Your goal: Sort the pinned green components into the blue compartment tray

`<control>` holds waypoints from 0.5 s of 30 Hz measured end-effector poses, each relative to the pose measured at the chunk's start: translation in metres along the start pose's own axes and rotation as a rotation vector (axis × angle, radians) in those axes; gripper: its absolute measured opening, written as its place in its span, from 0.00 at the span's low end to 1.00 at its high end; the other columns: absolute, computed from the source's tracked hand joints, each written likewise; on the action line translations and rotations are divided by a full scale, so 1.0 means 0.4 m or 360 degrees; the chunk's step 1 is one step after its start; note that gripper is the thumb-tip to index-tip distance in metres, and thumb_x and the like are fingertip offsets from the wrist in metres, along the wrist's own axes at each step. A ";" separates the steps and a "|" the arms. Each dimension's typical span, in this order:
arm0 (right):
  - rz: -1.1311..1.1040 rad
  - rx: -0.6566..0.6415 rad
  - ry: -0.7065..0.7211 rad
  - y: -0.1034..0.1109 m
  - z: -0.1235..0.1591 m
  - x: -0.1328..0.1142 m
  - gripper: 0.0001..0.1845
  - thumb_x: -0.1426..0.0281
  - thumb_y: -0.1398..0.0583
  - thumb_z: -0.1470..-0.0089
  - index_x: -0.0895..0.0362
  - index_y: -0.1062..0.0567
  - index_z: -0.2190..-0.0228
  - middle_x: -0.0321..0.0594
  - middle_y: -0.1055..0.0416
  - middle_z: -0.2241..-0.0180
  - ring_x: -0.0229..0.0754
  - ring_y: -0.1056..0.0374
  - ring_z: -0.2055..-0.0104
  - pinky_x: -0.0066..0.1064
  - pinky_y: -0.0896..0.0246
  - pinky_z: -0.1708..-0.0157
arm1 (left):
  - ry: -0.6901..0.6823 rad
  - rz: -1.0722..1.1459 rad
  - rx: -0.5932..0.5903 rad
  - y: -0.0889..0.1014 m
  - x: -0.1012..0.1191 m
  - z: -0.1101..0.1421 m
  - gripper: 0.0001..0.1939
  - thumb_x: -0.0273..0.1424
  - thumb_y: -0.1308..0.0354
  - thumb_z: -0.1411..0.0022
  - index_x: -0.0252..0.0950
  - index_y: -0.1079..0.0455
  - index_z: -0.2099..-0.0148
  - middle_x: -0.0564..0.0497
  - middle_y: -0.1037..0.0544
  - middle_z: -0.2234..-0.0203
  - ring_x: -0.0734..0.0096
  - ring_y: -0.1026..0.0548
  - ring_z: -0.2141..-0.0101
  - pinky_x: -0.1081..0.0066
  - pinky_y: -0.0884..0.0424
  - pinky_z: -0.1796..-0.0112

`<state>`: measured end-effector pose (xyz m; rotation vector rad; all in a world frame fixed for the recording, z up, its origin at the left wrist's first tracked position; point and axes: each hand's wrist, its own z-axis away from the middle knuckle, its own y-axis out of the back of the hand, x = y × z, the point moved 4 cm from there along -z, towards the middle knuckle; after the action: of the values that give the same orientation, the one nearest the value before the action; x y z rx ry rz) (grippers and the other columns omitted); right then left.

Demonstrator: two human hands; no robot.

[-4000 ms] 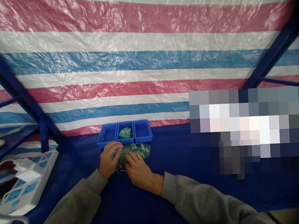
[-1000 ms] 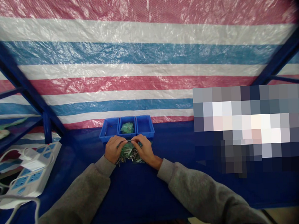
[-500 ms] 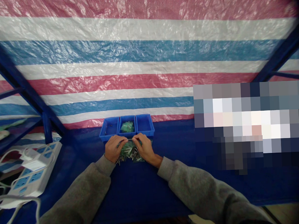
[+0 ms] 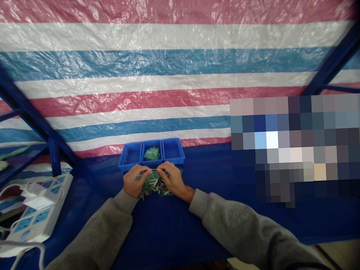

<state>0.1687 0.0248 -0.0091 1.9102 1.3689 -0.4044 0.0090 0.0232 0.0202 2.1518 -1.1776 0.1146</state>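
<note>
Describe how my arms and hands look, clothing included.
You're wearing long, loose grey sleeves that end in snug cuffs. The cloth looks matte and mottled. No printed marking shows on the sleeves. Your left hand and right hand wear no gloves.

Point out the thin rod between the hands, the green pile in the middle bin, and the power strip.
Thin rod (image 4: 153,170): head view, on its exposed middle.
Green pile (image 4: 152,153): head view, on its middle.
Power strip (image 4: 41,218): head view, on a blue socket panel.
</note>
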 end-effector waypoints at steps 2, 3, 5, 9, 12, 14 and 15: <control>0.0000 -0.0003 0.0005 -0.001 0.000 0.002 0.10 0.68 0.48 0.40 0.56 0.28 0.68 0.39 0.29 0.68 0.39 0.35 0.63 0.32 0.46 0.60 | -0.0003 0.0024 -0.0007 -0.001 0.002 -0.001 0.05 0.32 0.41 0.43 0.35 0.27 0.67 0.51 0.24 0.75 0.72 0.28 0.73 0.72 0.31 0.67; -0.0001 -0.0006 0.0004 -0.003 0.000 0.004 0.10 0.68 0.47 0.40 0.56 0.27 0.68 0.39 0.29 0.68 0.39 0.35 0.63 0.32 0.46 0.59 | -0.0003 0.0037 -0.0006 -0.001 0.002 -0.001 0.05 0.32 0.41 0.44 0.35 0.27 0.67 0.51 0.24 0.75 0.72 0.28 0.73 0.71 0.31 0.67; 0.0002 -0.0007 -0.0008 -0.004 0.000 0.006 0.10 0.68 0.47 0.40 0.55 0.27 0.68 0.39 0.29 0.67 0.39 0.35 0.63 0.32 0.46 0.59 | 0.0008 0.0068 0.0011 -0.002 0.002 0.000 0.05 0.31 0.41 0.44 0.35 0.28 0.67 0.50 0.24 0.74 0.71 0.27 0.71 0.70 0.30 0.66; 0.0009 0.0016 -0.0058 -0.002 -0.001 0.007 0.11 0.68 0.48 0.39 0.55 0.26 0.66 0.39 0.29 0.66 0.40 0.35 0.62 0.33 0.47 0.57 | 0.0147 0.0182 0.0093 -0.001 -0.007 0.002 0.04 0.30 0.44 0.41 0.34 0.31 0.65 0.47 0.23 0.66 0.67 0.25 0.63 0.66 0.30 0.58; -0.0004 0.0034 -0.0078 0.001 -0.001 0.004 0.12 0.68 0.50 0.39 0.55 0.26 0.65 0.39 0.28 0.65 0.40 0.35 0.61 0.32 0.46 0.58 | 0.0282 0.0260 0.0119 -0.003 -0.017 0.005 0.04 0.30 0.47 0.39 0.34 0.34 0.64 0.46 0.22 0.64 0.68 0.24 0.61 0.66 0.30 0.58; -0.0010 0.0043 -0.0078 0.002 -0.001 0.003 0.13 0.68 0.50 0.39 0.55 0.26 0.65 0.39 0.28 0.66 0.40 0.35 0.61 0.32 0.46 0.58 | 0.0305 0.0221 0.0083 -0.006 -0.021 0.007 0.05 0.31 0.48 0.38 0.34 0.34 0.63 0.48 0.22 0.66 0.69 0.24 0.63 0.68 0.30 0.60; -0.0012 0.0047 -0.0078 0.003 -0.001 0.002 0.13 0.68 0.50 0.39 0.55 0.26 0.65 0.39 0.28 0.66 0.40 0.35 0.61 0.32 0.46 0.58 | 0.0296 0.0183 0.0064 -0.007 -0.022 0.007 0.05 0.31 0.48 0.38 0.34 0.34 0.64 0.49 0.22 0.68 0.69 0.24 0.65 0.69 0.30 0.61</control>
<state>0.1700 0.0257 -0.0089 1.9070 1.3452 -0.4746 0.0054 0.0288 0.0133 2.0571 -1.1980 0.3832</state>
